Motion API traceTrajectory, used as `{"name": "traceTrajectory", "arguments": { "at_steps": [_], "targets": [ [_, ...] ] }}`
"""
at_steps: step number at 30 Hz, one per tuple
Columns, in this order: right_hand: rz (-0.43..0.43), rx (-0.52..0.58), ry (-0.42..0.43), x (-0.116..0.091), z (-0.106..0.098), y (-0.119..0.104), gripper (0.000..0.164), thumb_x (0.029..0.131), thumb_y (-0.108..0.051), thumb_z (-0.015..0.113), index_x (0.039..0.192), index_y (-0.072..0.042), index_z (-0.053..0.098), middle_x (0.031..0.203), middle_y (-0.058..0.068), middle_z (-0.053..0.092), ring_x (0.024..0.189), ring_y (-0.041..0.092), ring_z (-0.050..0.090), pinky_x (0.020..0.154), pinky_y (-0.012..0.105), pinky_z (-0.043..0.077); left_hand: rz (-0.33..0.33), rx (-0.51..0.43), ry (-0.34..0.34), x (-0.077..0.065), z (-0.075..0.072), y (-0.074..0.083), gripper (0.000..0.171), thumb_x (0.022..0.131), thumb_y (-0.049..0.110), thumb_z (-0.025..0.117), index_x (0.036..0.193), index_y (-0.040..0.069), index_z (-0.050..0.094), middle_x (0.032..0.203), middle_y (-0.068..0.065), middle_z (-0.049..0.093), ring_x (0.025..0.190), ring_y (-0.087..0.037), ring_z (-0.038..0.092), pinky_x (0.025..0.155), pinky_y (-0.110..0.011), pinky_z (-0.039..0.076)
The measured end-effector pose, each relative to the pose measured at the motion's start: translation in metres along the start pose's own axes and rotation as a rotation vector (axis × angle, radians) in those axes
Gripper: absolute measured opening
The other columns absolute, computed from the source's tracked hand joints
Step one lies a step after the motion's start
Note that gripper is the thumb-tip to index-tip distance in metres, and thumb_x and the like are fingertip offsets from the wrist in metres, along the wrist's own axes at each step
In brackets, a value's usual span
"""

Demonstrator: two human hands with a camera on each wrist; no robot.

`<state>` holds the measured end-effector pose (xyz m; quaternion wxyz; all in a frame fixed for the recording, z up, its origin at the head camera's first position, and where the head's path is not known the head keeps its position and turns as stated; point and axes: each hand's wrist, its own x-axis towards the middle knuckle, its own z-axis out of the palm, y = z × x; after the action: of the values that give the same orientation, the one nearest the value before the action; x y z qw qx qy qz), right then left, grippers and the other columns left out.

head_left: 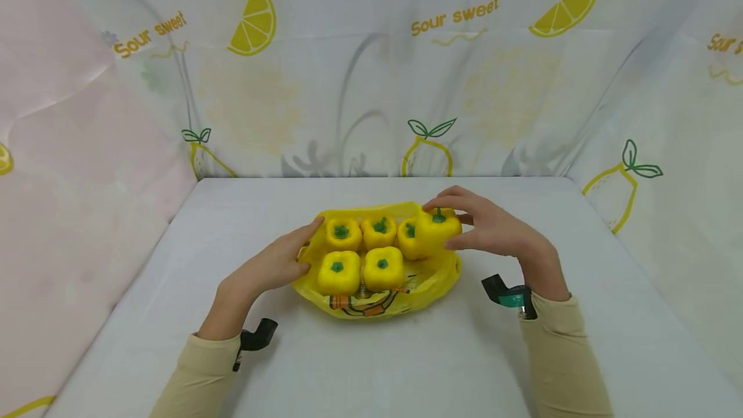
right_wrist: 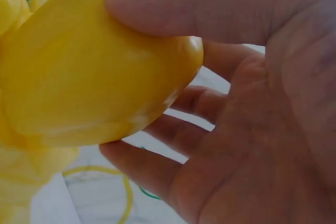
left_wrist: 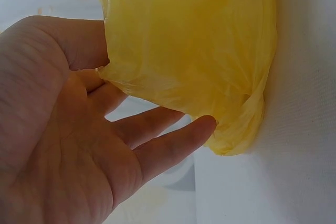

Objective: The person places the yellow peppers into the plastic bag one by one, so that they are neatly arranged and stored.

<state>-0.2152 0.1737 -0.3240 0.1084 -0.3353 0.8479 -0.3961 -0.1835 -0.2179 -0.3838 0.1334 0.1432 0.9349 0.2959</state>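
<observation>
A yellow plastic bag [head_left: 432, 286] lies spread on the table with several yellow bell peppers [head_left: 339, 274] with green stems inside it. My right hand [head_left: 493, 226] holds another yellow bell pepper [right_wrist: 94, 66] at the bag's right side, thumb on the near face and fingers around the far side. In the head view this pepper partly covers the one beside it. On the left, my left hand [head_left: 269, 265] holds the bag's edge, with the thumb reaching behind the yellow plastic [left_wrist: 189, 40] in the left wrist view.
The white table [head_left: 371, 366] stretches around the bag. Behind it hangs a pale curtain [head_left: 348, 82] printed with lemons and lettering, which also covers both sides. Each wrist carries a small black camera mount [head_left: 259, 335].
</observation>
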Motion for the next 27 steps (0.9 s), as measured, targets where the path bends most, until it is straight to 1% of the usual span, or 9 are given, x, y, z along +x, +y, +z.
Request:
{"name": "traceTrajectory", "arguments": {
  "at_steps": [2,5,8,11,13,18,23,27],
  "targets": [
    [0.003,-0.004,-0.045,0.003,0.005,-0.001,0.055,0.083,-0.009,0.072,0.135,-0.023,0.058,0.134,0.001,0.049,0.127,0.024,0.048,0.111,0.065,0.037,-0.001,0.002,0.002,0.0,0.0,0.0,0.084,0.09,0.001,0.054,0.161,0.02,0.014,0.163,-0.012,0.029,0.144,-0.037,0.038,0.119,-0.057,0.031],
    [0.035,-0.031,-0.107,0.006,0.012,-0.002,0.059,0.081,-0.009,0.069,0.137,-0.023,0.057,0.132,0.002,0.048,0.125,0.024,0.047,0.108,0.064,0.04,-0.002,0.003,0.003,0.0,0.0,0.0,0.083,0.091,0.002,0.055,0.161,0.02,0.014,0.163,-0.012,0.03,0.145,-0.037,0.038,0.119,-0.057,0.031],
    [0.073,-0.074,-0.149,0.008,0.018,-0.002,0.063,0.078,-0.01,0.068,0.139,-0.023,0.057,0.128,0.003,0.047,0.122,0.024,0.046,0.104,0.057,0.044,0.004,0.007,0.003,0.0,0.0,0.0,0.083,0.091,0.002,0.055,0.161,0.019,0.014,0.163,-0.013,0.03,0.145,-0.037,0.038,0.118,-0.057,0.031],
    [0.093,-0.117,-0.174,0.011,0.024,-0.005,0.064,0.078,-0.011,0.07,0.139,-0.023,0.057,0.127,0.004,0.046,0.12,0.024,0.046,0.101,0.049,0.045,0.007,0.009,0.004,0.0,-0.001,0.0,0.082,0.091,0.002,0.055,0.161,0.018,0.015,0.163,-0.013,0.03,0.145,-0.037,0.038,0.118,-0.057,0.031],
    [0.097,-0.136,-0.184,0.012,0.027,-0.007,0.063,0.078,-0.012,0.07,0.139,-0.022,0.058,0.129,0.005,0.047,0.119,0.025,0.046,0.101,0.046,0.045,0.007,0.007,0.004,0.0,-0.001,0.0,0.083,0.091,0.002,0.055,0.161,0.018,0.014,0.163,-0.013,0.03,0.145,-0.037,0.037,0.119,-0.057,0.031],
    [0.134,-0.181,-0.187,0.014,0.033,-0.01,0.062,0.077,-0.01,0.072,0.136,-0.022,0.059,0.134,0.006,0.047,0.122,0.026,0.047,0.105,0.047,0.044,0.001,0.003,0.001,0.0,0.0,0.0,0.084,0.09,0.002,0.054,0.161,0.018,0.013,0.164,-0.013,0.028,0.146,-0.037,0.036,0.119,-0.058,0.03],
    [0.186,-0.218,-0.166,0.017,0.039,-0.011,0.062,0.075,-0.009,0.075,0.133,-0.021,0.059,0.128,0.005,0.046,0.118,0.025,0.047,0.103,0.046,0.046,0.006,-0.002,0.002,0.001,0.0,0.0,0.084,0.09,0.001,0.054,0.161,0.018,0.013,0.164,-0.013,0.027,0.146,-0.038,0.035,0.119,-0.058,0.029],
    [0.23,-0.26,-0.172,0.018,0.045,-0.009,0.059,0.074,-0.011,0.08,0.129,-0.02,0.059,0.122,0.006,0.047,0.115,0.025,0.047,0.098,0.043,0.049,0.007,0.001,0.0,0.002,0.0,0.001,0.084,0.09,0.001,0.055,0.161,0.018,0.013,0.164,-0.012,0.027,0.146,-0.038,0.036,0.119,-0.058,0.03]
  ]
}}
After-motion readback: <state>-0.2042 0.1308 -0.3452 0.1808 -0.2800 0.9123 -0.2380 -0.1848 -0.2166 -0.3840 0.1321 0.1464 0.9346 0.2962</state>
